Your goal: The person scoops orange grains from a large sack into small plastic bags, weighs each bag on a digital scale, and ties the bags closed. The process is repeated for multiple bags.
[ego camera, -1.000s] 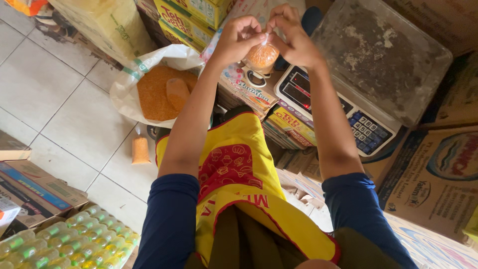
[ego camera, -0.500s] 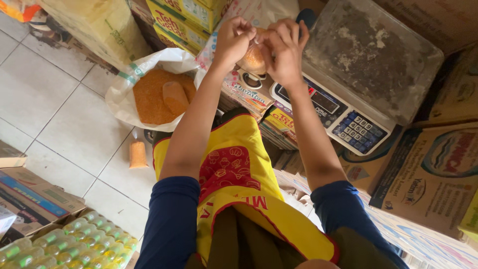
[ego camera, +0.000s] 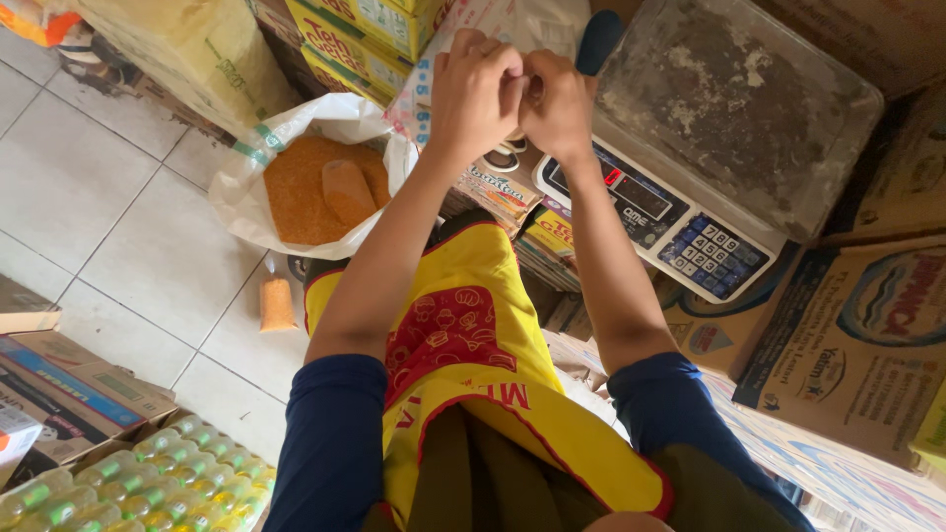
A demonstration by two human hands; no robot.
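Observation:
My left hand (ego camera: 475, 91) and my right hand (ego camera: 558, 104) are raised and pressed together, fingers closed, in front of the digital scale (ego camera: 658, 205). They pinch a small clear bag of orange grain, which the fingers now hide almost entirely. The scale's worn metal pan (ego camera: 734, 108) lies just right of my hands with nothing on it. Below and left of my hands stands an open white sack (ego camera: 241, 172) of orange grain with a scoop (ego camera: 347, 189) lying in it.
One small filled packet (ego camera: 276, 303) stands on the tiled floor beside the sack. Stacked cartons (ego camera: 857, 345) crowd the right side and top. A tray of small bottles (ego camera: 128, 483) and flat boxes (ego camera: 69, 389) sit at the lower left. I wear a yellow apron (ego camera: 463, 335).
My hands have drawn closer together and closed over the small bag, which showed its orange contents between them before. The view has shifted slightly.

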